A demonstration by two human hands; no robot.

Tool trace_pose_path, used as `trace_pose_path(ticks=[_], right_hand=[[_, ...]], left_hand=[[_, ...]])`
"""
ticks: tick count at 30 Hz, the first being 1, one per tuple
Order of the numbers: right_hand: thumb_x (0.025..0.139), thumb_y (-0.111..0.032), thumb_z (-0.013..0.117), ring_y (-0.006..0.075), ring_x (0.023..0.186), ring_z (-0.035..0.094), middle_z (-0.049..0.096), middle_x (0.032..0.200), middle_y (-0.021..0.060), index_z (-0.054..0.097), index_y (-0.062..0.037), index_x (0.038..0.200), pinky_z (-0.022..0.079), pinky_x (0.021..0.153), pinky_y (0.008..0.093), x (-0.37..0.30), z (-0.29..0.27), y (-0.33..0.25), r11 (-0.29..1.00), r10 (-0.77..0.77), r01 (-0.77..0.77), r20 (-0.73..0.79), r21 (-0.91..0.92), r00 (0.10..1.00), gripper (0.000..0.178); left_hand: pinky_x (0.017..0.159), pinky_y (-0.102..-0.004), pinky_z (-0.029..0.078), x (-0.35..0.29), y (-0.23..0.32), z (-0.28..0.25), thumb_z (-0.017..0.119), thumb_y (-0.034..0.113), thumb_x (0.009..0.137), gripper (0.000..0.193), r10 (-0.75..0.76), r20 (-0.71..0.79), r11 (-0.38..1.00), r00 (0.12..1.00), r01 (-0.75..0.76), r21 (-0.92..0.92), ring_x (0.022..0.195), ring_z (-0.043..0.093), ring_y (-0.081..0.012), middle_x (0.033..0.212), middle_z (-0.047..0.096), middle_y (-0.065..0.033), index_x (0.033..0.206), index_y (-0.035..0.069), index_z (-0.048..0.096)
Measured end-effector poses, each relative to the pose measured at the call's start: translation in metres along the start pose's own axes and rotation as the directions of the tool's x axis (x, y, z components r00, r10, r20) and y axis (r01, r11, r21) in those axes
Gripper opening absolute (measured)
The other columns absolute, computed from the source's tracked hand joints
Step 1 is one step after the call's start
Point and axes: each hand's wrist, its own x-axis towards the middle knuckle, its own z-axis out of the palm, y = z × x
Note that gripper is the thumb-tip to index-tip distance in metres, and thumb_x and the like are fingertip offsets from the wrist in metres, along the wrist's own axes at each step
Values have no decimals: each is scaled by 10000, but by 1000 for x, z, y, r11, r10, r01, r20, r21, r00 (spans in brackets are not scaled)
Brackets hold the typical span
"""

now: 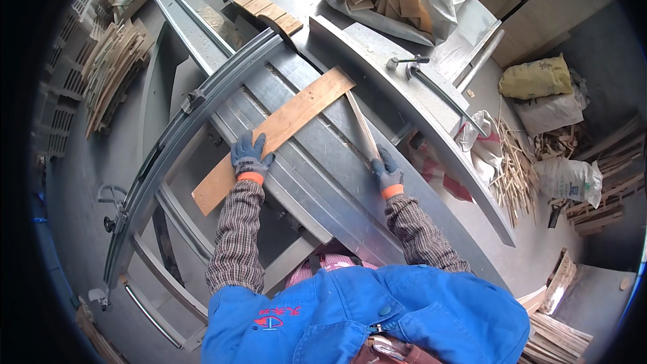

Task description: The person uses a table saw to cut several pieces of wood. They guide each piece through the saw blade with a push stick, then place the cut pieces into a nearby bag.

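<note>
Grooved metal table (337, 185), view centre. Wide wooden board (300, 111) on it, 10 o'clock, one end overhanging toward 8. Left hand (250, 156), 9 o'clock: spread wide across board, can't tell if gripping. Right hand (388, 174), 3 o'clock: fingers pinching thin wood strip (362, 125), 1 o'clock.

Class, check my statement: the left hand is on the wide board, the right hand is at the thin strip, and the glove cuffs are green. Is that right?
Not quite: the glove cuffs are orange, not green, as the head view shows. The rest stands: the left hand is on the wide board, and the right hand is at the thin strip.
</note>
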Motion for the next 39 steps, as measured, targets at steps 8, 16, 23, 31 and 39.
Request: trace_pose_path(ticks=[8, 16, 23, 31, 39], right_hand=[[920, -257, 681, 211, 1283, 573, 636, 1369, 118, 581, -116, 1414, 421, 1076, 325, 89, 20, -26, 1000, 5, -5, 31, 5, 1000, 524], [900, -276, 716, 59, 702, 493, 666, 937, -40, 607, -173, 1405, 444, 664, 232, 154, 44, -40, 999, 27, -27, 24, 21, 999, 527], [890, -273, 724, 59, 673, 489, 645, 859, -47, 626, -185, 1389, 439, 638, 230, 164, 52, -45, 998, 43, -45, 59, 38, 997, 517], [890, -327, 671, 220, 1185, 651, 676, 1312, 111, 598, -177, 1403, 460, 1018, 310, 181, 54, -65, 994, 103, -98, 106, -48, 989, 540], [890, -334, 670, 222, 1148, 671, 691, 1281, 121, 596, -181, 1405, 482, 981, 315, 198, 83, -93, 990, 122, -113, 111, -80, 986, 542]], left_hand=[[1176, -473, 254, 86, -6, 11, 640, 588, 863, 659, -40, -29, 999, 999, 41, 36, 1387, 396, -323, 1503, 444, -134, 1436, 274, 551], [1207, -519, 150, 139, -16, -6, 671, 607, 830, 604, -70, -63, 983, 996, 79, 163, 1481, 234, -295, 1584, 346, -81, 1363, 326, 627], [1240, -487, -37, 166, -28, -42, 732, 590, 751, 637, -133, 134, 984, 982, 115, 136, 1564, -37, -292, 1706, 12, -71, 1313, 295, 678], [1248, -466, 13, 183, -30, -46, 771, 583, 725, 654, -142, 134, 985, 981, 127, 113, 1559, 31, -304, 1698, 76, -75, 1296, 278, 675], [1238, -511, 79, 215, -65, -37, 845, 531, 652, 558, -82, -18, 994, 996, 83, 70, 1501, 175, -334, 1645, 196, -98, 1145, 292, 742]])
